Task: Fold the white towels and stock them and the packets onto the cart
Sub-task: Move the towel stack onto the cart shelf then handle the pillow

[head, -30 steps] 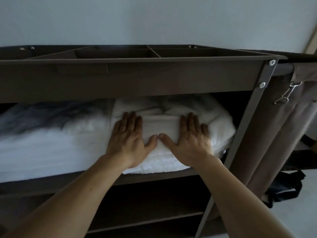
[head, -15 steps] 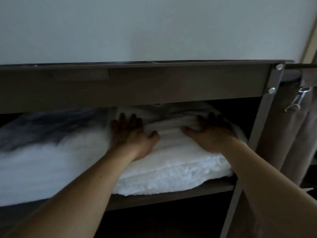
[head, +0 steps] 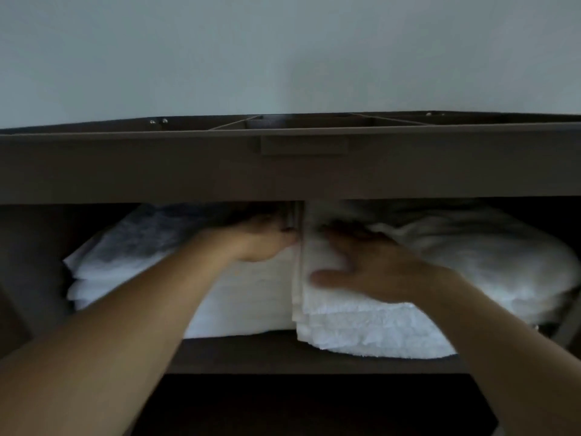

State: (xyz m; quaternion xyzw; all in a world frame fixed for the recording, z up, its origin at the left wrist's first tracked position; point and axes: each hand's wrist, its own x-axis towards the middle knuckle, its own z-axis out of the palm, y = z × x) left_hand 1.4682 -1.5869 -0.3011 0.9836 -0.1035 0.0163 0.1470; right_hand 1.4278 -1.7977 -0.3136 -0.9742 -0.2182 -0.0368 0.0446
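Two stacks of folded white towels lie side by side on a shelf of the dark brown cart (head: 283, 177). My left hand (head: 261, 239) rests flat on top of the left towel stack (head: 239, 297), its fingers reaching into the dark gap under the top tray. On the right towel stack (head: 361, 328) lies my right hand (head: 364, 265), palm down, thumb spread toward the front, fingertips in shadow. A rounder bundle of white towel (head: 490, 265) sits further right on the same shelf. No packets are visible.
The cart's top tray (head: 301, 124) with dividers hangs low over the towel shelf, leaving a narrow opening. The shelf's front edge (head: 245, 354) runs below the towels, with a dark lower compartment under it. A plain pale wall stands behind.
The view has shifted left and closer. Both hands moved left: the left hand went from the right stack to the left stack, and the right hand slid to the right stack's left part.
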